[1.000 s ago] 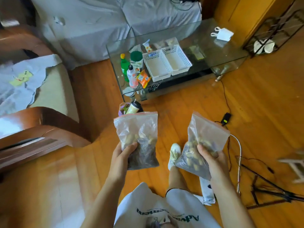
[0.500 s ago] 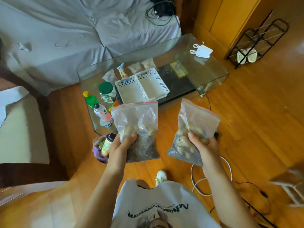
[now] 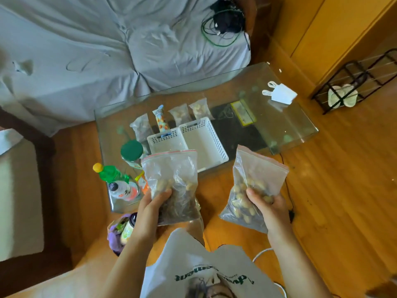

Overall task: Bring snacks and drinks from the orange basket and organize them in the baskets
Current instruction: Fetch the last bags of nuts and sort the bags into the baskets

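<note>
Two zip bags of nuts in our grip: left hand (image 3: 150, 208) clasps one bag (image 3: 171, 183), right hand (image 3: 267, 208) clasps the other (image 3: 255, 186), above two white baskets (image 3: 206, 140) on the glass table (image 3: 268, 123).

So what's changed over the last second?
The person walked up to the glass table; it and the white baskets now sit much nearer. The left hand and right hand still grip their snack bags. Nothing was put down.
</note>
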`<action>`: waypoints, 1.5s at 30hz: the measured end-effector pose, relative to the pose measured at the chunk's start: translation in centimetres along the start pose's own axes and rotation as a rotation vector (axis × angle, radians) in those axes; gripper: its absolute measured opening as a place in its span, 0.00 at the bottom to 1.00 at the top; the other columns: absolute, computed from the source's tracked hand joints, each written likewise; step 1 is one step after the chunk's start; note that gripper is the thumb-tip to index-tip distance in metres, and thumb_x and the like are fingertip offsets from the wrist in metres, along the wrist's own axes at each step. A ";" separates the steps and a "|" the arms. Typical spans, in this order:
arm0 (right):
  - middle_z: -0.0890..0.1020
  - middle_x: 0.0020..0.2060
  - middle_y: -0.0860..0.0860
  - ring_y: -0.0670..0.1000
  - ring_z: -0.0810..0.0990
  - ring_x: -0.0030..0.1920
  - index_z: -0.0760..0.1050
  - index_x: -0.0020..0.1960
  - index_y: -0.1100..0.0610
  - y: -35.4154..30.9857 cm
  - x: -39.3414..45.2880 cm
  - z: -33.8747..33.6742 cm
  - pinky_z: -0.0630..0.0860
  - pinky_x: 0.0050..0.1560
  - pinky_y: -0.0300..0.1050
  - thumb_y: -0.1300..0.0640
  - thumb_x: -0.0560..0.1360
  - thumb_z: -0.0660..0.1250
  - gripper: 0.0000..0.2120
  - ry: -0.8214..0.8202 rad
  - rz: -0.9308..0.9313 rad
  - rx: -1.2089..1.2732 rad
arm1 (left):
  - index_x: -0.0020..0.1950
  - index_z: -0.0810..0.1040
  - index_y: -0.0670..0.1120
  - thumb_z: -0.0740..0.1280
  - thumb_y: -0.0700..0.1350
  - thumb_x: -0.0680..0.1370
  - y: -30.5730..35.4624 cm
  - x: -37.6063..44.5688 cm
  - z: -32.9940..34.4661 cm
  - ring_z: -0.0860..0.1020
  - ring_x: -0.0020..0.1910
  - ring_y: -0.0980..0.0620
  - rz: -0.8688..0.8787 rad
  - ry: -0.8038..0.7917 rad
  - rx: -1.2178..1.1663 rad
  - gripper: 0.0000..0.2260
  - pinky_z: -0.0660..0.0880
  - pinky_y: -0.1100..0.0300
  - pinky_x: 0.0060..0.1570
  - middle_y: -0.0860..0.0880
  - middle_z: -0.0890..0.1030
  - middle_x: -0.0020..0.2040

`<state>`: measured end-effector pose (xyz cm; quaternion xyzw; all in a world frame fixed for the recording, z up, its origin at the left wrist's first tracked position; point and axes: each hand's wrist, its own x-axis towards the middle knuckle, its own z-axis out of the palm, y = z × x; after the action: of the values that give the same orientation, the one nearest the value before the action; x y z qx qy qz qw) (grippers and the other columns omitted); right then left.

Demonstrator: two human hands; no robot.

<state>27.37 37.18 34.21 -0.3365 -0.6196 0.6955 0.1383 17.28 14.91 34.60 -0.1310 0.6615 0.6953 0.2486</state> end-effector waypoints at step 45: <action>0.76 0.26 0.53 0.53 0.74 0.28 0.75 0.34 0.60 18.3 38.1 11.6 0.67 0.29 0.44 0.54 0.75 0.65 0.14 -0.494 -0.083 -1.003 | 0.39 0.83 0.46 0.72 0.46 0.71 -9.9 38.1 13.6 0.75 0.34 0.48 -0.355 0.200 0.683 0.04 0.73 0.60 0.37 0.48 0.80 0.32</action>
<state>-3.94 47.92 5.49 -0.1635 -0.9011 0.3679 -0.1609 -7.64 34.91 7.93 -0.2201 0.8427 0.3655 0.3284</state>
